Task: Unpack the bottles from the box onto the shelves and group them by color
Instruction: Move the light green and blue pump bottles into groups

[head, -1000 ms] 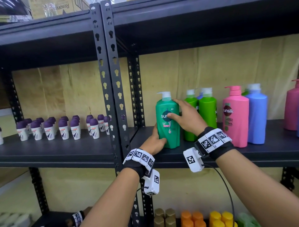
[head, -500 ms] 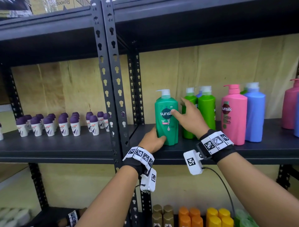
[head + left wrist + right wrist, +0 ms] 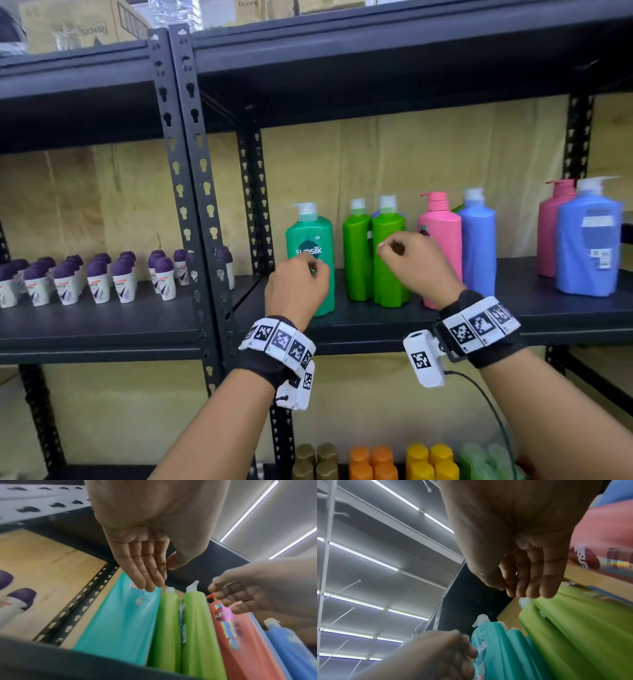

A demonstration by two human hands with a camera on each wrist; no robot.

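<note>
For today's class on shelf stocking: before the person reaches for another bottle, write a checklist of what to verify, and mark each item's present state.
1. Teal-green bottle stands upright on the shelf: ok.
2. Left hand holds nothing: ok.
3. Right hand holds nothing: ok.
4. Teal-green bottle sits beside the two lime-green bottles: ok.
5. All colours grouped: not ok; pink bottle and blue bottle alternate with another pink and blue pair further right.
6. Bottles left in the box: cannot tell; no box shows.

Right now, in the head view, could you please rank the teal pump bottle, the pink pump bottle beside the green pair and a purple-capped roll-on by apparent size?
1. Pink pump bottle and teal pump bottle: look alike, both partly hidden by hands.
2. Purple-capped roll-on: clearly smallest.
</note>
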